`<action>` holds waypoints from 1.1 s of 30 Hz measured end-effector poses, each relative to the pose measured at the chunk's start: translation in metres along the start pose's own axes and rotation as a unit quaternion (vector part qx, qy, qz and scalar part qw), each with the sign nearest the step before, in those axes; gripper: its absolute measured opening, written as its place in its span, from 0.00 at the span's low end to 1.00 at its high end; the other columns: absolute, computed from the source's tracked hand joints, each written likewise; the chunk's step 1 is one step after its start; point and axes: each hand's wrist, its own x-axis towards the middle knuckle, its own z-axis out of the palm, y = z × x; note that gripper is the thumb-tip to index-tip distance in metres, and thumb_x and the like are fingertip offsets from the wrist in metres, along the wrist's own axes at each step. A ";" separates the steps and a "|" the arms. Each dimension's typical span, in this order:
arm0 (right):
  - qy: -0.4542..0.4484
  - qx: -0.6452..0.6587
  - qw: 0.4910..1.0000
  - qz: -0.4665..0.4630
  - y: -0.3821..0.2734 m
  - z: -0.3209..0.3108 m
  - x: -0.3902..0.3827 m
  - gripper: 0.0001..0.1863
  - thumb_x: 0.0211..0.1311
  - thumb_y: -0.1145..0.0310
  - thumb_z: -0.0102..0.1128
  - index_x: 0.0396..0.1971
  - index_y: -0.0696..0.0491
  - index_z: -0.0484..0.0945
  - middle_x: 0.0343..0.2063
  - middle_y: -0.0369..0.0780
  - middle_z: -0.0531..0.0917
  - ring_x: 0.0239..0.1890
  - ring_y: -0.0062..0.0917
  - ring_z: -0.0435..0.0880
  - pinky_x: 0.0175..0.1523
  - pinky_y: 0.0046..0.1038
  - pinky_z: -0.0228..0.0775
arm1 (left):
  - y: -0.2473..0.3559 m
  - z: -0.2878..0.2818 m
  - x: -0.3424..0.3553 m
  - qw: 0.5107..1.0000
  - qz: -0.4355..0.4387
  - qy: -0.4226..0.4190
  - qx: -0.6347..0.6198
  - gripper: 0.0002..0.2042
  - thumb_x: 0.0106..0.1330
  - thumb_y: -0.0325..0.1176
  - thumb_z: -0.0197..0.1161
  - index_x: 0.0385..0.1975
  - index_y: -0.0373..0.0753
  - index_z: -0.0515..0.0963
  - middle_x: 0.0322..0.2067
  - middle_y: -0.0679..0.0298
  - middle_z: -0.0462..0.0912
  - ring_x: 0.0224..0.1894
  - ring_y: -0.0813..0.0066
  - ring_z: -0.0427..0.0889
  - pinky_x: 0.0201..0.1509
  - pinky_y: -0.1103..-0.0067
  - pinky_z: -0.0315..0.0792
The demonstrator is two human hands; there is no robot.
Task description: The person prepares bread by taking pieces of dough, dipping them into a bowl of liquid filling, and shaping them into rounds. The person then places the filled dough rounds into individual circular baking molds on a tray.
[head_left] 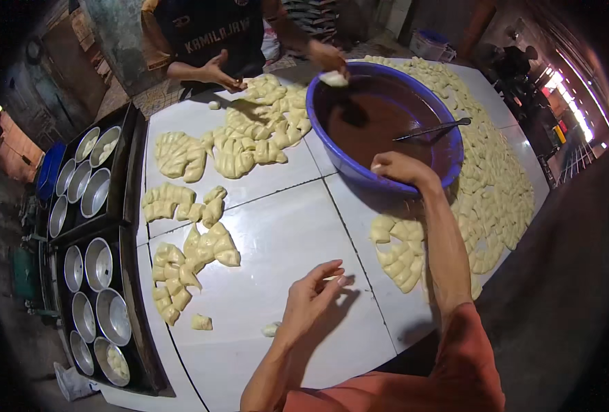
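Observation:
My right hand (402,169) reaches over the near rim of a purple basin (359,172), its fingers curled together; what they hold, if anything, is hidden. In the basin lies a brown filling (369,123) with a dark-handled utensil (431,129) leaning in it. Above the white tabletop, my left hand (312,292) has its thumb and fingers apart. A small pale dough piece (271,329) sits beside my left wrist. Another cut dough piece (202,321) lies farther left, near joined strips of dough (170,281).
Black trays (131,302) with round metal tins (113,316) line the left edge; some tins hold dough. Cut dough (490,178) covers the table's right side, and more dough (249,137) lies at the far left. Across the table, a person's hand (328,56) holds dough over the basin.

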 end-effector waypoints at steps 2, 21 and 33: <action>0.012 0.146 0.989 0.011 -0.025 -0.008 -0.016 0.14 0.64 0.59 0.61 0.37 0.55 0.79 0.31 0.39 0.83 0.35 0.21 0.81 0.41 0.28 0.72 | 0.003 -0.002 -0.002 0.999 -0.012 -0.017 0.040 0.21 0.72 0.35 0.62 0.59 0.31 0.73 0.51 0.54 0.82 0.52 0.71 0.81 0.56 0.77 0.75; 0.139 0.379 0.898 -0.176 -0.158 0.201 -0.122 0.25 0.61 0.72 0.66 0.58 0.56 0.72 0.56 0.42 0.74 0.53 0.28 0.79 0.57 0.27 0.75 | -0.028 -0.030 -0.015 0.906 0.046 0.201 -0.370 0.14 0.69 0.31 0.65 0.49 0.30 0.80 0.37 0.60 0.85 0.37 0.76 0.84 0.42 0.80 0.78; 0.156 0.440 0.884 -0.021 -0.212 0.255 -0.116 0.07 0.64 0.72 0.64 0.38 0.60 0.83 0.30 0.34 0.82 0.33 0.20 0.80 0.38 0.22 0.73 | -0.009 -0.080 -0.046 0.956 0.012 0.201 -0.216 0.18 0.66 0.37 0.69 0.52 0.34 0.80 0.40 0.60 0.84 0.42 0.75 0.83 0.45 0.76 0.77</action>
